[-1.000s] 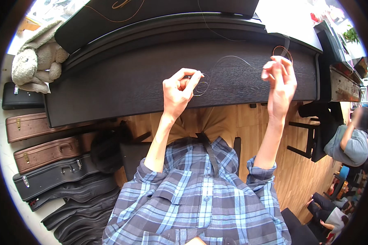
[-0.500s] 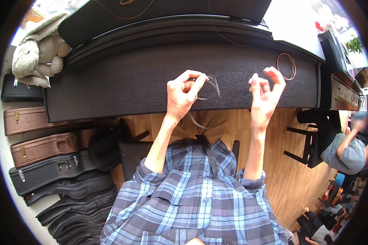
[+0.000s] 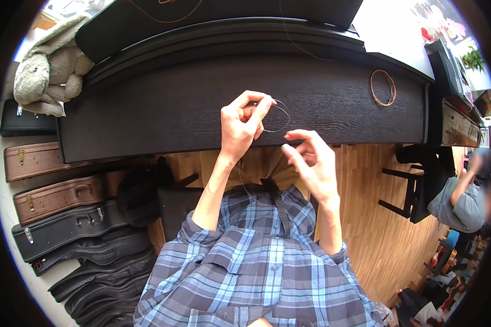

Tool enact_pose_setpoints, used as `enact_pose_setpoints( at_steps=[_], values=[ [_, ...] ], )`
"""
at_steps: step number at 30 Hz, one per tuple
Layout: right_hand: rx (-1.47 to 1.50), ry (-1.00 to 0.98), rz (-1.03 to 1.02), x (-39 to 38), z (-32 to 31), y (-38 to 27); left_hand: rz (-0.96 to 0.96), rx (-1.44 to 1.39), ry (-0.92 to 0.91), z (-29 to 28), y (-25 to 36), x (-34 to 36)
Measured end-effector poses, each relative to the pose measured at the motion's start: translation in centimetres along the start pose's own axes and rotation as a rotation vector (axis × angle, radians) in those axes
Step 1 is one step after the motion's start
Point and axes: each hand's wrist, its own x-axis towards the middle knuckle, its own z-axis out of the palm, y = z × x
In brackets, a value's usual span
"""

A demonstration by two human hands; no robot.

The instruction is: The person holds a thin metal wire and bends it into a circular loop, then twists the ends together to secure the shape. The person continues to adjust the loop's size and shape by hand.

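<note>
My left hand (image 3: 244, 121) pinches a thin, wire-like string between thumb and fingertips, above the front of a black wood-grained surface (image 3: 163, 109). A loop of this string (image 3: 289, 119) bows out to the right of the fingertips, and a strand of it hangs below the hand toward my lap. Lower and to the right, my right hand (image 3: 315, 166) is in the air with thumb and fingers apart, nothing visible in it. It is close to the loop but apart from it. A copper-coloured coiled string (image 3: 372, 87) lies on the right part of the surface.
Another thin string (image 3: 303, 50) trails across the back ledge. A grey plush rabbit (image 3: 33, 82) sits at the left end. Brown and black instrument cases (image 3: 65, 193) stand in a row at left. At right are a black stool (image 3: 403, 188) and a seated person (image 3: 458, 201).
My right hand has come down and left, nearer my left hand. The string, blurred and loose before, now forms a clear round loop. My left hand keeps its pinch almost in place.
</note>
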Motion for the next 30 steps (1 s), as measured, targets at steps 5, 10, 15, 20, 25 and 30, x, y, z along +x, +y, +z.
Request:
enact_pose_setpoints(
  at_steps=[5, 10, 15, 20, 25, 30],
  values=[
    [0.119, -0.103, -0.039, 0.7, 2.6, -0.8, 0.053, -0.277, -0.067, -0.9, -0.3, 0.3],
    [0.302, -0.230, -0.032, 3.2, 3.7, -0.4, 0.058, -0.368, -0.070, -1.1, -0.4, 0.4],
    [0.362, -0.250, 0.007, 3.9, 3.4, -0.3, 0.033, -0.288, -0.083, -1.0, -0.4, 0.2],
    [0.302, -0.238, 0.011, 3.4, 1.5, -0.9, -0.021, -0.247, -0.119, -1.0, -0.1, 0.1],
    [0.374, -0.109, 0.025, 3.4, -0.2, -0.6, -0.049, -0.106, -0.116, -0.5, 0.2, -0.1],
    [0.356, -0.115, 0.052, 3.9, -0.5, -0.3, -0.008, -0.003, -0.107, -0.3, 0.2, -0.2]
  ],
)
